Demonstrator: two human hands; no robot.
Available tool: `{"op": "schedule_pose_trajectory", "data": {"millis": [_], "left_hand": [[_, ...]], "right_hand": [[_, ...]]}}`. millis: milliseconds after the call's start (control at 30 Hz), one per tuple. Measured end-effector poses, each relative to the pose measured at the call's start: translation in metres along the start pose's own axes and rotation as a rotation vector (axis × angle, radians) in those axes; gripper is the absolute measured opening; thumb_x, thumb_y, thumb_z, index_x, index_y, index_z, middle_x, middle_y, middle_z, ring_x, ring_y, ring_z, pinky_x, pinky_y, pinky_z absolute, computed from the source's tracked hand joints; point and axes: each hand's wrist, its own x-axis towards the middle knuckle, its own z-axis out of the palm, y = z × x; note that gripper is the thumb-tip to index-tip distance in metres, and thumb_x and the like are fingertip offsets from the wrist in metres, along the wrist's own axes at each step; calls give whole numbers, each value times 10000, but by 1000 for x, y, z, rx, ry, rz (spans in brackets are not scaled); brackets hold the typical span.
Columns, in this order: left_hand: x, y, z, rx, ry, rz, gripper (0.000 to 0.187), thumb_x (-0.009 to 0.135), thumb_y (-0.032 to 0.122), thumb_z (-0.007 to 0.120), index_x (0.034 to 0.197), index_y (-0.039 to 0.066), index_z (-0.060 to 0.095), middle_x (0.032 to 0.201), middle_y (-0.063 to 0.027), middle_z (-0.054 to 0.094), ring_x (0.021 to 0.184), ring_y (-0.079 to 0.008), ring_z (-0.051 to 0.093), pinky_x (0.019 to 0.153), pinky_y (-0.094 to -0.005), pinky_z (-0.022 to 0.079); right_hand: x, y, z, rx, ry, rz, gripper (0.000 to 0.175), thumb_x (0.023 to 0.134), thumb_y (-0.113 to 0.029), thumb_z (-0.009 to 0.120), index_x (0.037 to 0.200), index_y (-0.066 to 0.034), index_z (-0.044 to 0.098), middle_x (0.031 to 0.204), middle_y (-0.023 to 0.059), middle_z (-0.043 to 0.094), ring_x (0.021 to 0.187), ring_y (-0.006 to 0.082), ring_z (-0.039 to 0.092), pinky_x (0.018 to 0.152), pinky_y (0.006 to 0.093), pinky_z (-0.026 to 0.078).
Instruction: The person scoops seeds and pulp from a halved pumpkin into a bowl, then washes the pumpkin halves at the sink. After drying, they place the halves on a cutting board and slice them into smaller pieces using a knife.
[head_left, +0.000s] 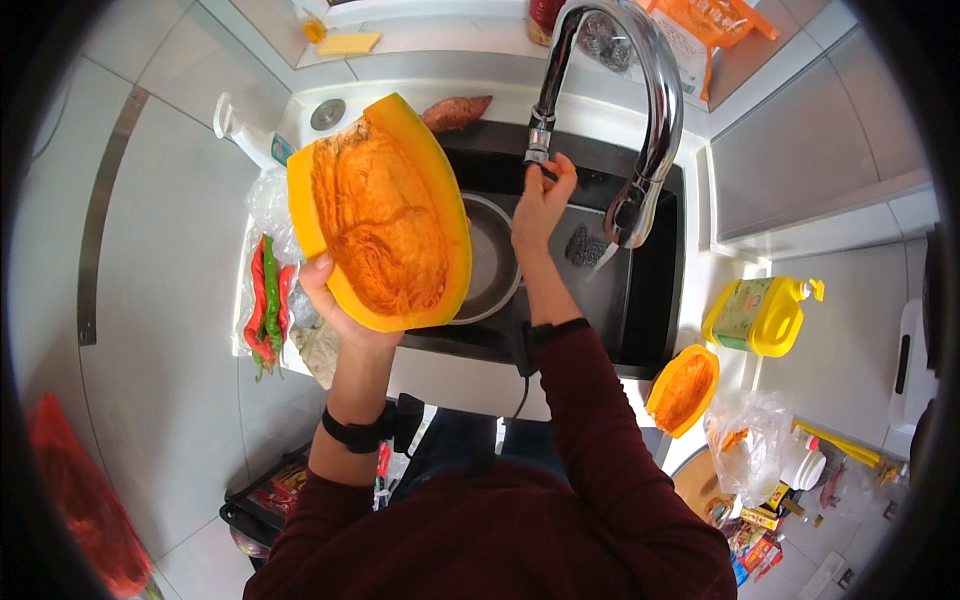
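Observation:
My left hand holds a large cut piece of pumpkin from below, with the thumb over its near rim. The hollowed orange inside, with stringy flesh, faces up toward me. My right hand is raised over the sink, thumb and fingers curled at the nozzle of the chrome faucet. Whether those fingers grip the nozzle or only reach beside it cannot be made out. Under the pumpkin, a round metal pan or basin sits in the black sink, partly hidden.
A steel scourer lies in the sink. A sweet potato rests on its back rim. Red and green chili peppers lie to the left. On the right are a yellow pump bottle, another pumpkin piece and a plastic bag.

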Motion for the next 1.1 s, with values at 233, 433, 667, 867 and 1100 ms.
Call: {"op": "schedule_pose_trajectory", "data": {"millis": [233,433,667,867,1100], "left_hand": [[-2,0,-11,27,-38,-67,853,758,536,540,1439,89,291,1402,-218,393,1268,-411,430,1031,-585,370],[-2,-9,-11,71,-38,-86,848,756,536,519,1438,88,291,1394,-220,405,1240,-406,468,1021,-593,381],[-6,-10,-12,75,-70,-96,830,766,539,498,1433,88,299,1390,-210,415,1232,-396,480,1012,-596,390],[-12,-7,-10,64,-65,-119,786,780,535,485,1409,91,331,1372,-180,442,1217,-361,500,997,-558,415],[-18,-6,-6,24,-78,-148,646,808,470,475,1323,82,426,1291,-139,530,1161,-284,543,950,-423,459]], "right_hand": [[-22,-17,-97,850,378,816,241,977,-79,439,1141,73,528,1176,190,588,1012,257,613,885,389,526],[-8,-13,-116,871,343,723,255,1005,-42,360,1153,96,514,1197,208,580,1060,243,609,957,340,527],[-1,-12,-130,680,253,897,415,1024,-372,363,775,-68,498,651,35,459,545,133,439,524,265,407],[-8,-38,-116,619,173,983,561,1019,-483,268,577,-138,281,531,-13,209,467,127,202,465,263,203],[-6,-26,-125,746,68,928,437,980,-261,433,587,-130,294,531,-23,203,434,124,151,436,283,177]]}}
